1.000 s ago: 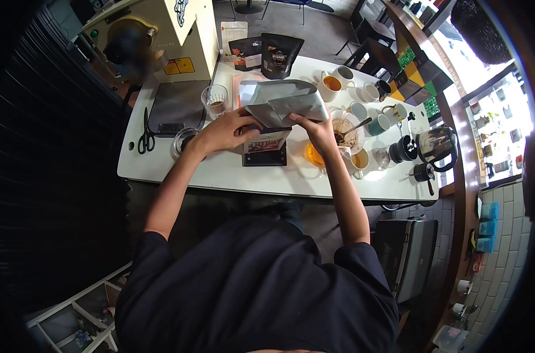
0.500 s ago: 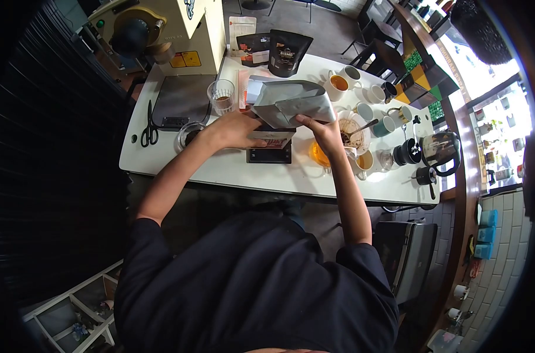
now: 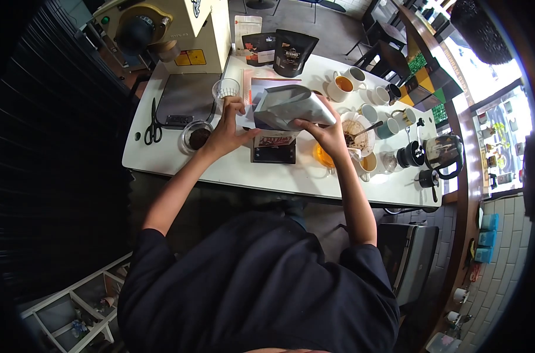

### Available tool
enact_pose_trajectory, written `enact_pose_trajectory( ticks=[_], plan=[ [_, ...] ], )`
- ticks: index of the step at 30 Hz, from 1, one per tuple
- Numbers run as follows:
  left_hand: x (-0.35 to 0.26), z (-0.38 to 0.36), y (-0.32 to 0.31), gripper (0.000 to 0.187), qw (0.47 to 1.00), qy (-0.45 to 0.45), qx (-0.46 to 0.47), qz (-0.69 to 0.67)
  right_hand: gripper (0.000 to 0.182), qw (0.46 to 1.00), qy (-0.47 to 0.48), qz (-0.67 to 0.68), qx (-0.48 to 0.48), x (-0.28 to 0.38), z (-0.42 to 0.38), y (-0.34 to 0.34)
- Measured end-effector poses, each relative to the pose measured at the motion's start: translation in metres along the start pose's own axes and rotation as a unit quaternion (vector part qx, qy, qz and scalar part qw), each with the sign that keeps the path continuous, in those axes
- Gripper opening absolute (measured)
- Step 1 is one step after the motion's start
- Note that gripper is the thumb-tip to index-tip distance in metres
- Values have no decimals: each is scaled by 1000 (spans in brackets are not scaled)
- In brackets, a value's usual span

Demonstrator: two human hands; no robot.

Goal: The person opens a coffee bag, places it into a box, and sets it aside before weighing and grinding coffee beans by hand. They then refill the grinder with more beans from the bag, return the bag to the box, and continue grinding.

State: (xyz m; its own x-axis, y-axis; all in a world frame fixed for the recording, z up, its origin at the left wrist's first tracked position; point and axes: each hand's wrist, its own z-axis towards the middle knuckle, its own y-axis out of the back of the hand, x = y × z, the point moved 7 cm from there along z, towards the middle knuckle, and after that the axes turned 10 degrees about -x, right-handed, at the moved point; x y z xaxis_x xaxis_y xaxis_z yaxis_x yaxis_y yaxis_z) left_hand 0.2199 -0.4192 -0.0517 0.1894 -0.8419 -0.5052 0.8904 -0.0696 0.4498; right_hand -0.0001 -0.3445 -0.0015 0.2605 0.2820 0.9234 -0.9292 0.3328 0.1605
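Observation:
A silver foil bag (image 3: 291,105) is gripped along its right side by my right hand (image 3: 327,134), the thumb lying on its front. My left hand (image 3: 223,132) is off the bag at its left, fingers bent and thumb spread away from them, with nothing seen in it. Below the foil bag, a pale package with red print (image 3: 277,139) shows in part above a black scale (image 3: 273,155). Beside my left hand are a clear glass (image 3: 225,88) and a glass bowl with dark grounds (image 3: 198,138).
Black scissors (image 3: 154,126) lie at the table's left, near a cream-coloured machine (image 3: 191,35). Dark pouches (image 3: 294,54) stand at the back. On the right are several cups (image 3: 388,127), a glass of amber liquid (image 3: 322,156), a dripper with wet grounds (image 3: 358,132) and a kettle (image 3: 444,150).
My left hand has come away from the foil bag to the left, and its fingers have lifted and spread. My right hand still holds the bag, whose left end now hangs free.

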Motion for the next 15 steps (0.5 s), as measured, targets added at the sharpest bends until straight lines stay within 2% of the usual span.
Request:
enact_pose_trajectory(
  ticks=[1,4,6,8,10,12,15],
  plan=[
    [2,-2,-1,64,1000,1,-1,0,55,998,50,-43,17,10,1,-3],
    [2,-7,-1,63,1000,17,-18,-9,57,992,34,-94,74,11,6,-7],
    [-4,-6,0,65,999,14,-32,-17,54,992,47,-93,71,15,14,-4],
    [-6,-6,-4,67,999,23,-33,-12,56,986,13,-124,114,18,18,-4],
    [-4,-5,-6,69,999,31,-34,-5,54,985,16,-124,115,20,24,2],
    [4,-6,-14,71,997,74,17,-22,52,961,36,-233,147,25,29,7],
    [1,-7,-17,79,997,67,26,-29,53,954,19,-251,164,26,28,6]
  ],
)
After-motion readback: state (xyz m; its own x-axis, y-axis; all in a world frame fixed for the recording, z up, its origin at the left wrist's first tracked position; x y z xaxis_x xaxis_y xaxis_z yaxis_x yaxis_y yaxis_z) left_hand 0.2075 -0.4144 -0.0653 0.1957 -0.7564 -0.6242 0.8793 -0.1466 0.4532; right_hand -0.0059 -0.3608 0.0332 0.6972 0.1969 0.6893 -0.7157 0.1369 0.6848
